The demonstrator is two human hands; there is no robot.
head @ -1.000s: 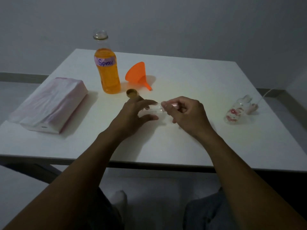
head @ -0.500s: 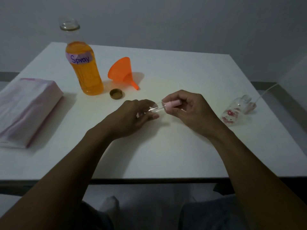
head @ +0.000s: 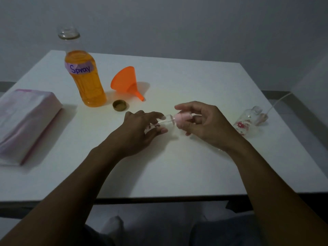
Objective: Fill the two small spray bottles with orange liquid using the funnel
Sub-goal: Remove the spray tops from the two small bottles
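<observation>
the funnel (head: 126,82) lies on its side on the desk (head: 177,166). the left hand (head: 136,132) pinches the clear small spray bottle (head: 166,123) over mid-desk; the right hand (head: 207,126) pinches its pink spray top (head: 182,118). best hold the body steady and draw the top straight out so the tube clears. the hands hide most of the bottle; the second spray bottle (head: 245,123), far right, is dim.
</observation>
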